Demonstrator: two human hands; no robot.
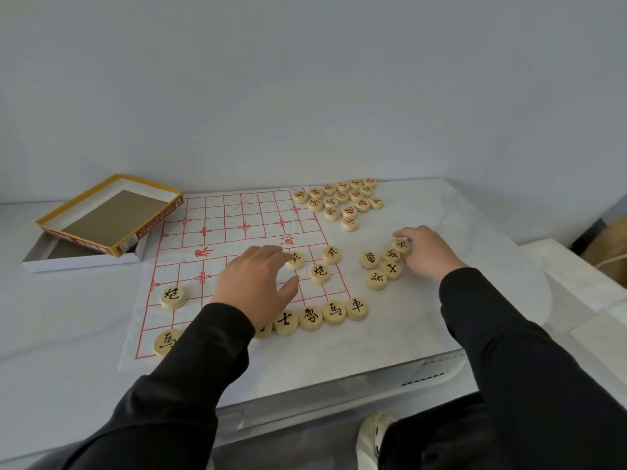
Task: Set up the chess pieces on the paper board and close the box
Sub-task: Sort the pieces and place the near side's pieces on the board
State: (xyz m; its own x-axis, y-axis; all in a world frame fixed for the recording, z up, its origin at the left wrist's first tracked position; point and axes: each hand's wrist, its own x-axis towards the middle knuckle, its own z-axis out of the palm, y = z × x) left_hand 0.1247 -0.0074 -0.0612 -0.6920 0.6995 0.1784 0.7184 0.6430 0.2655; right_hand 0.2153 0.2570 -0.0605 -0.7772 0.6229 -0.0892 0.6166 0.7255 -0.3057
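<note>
Wooden black pieces point(385, 264) are piled just beside the board point(217, 232), within reach of the right hand point(429, 252), which is curled onto one; a pinch cannot be told. A pawn point(294, 260) is touched by the spread left hand point(258, 283), probably for straightening. The box point(112, 215) lies open.

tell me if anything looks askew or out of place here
The box lid lies tilted, propped across the white box base rather than closing it. The red pieces sit bunched by the far right corner of the paper board, not on its grid. Nothing looks spilled or damaged.
</note>
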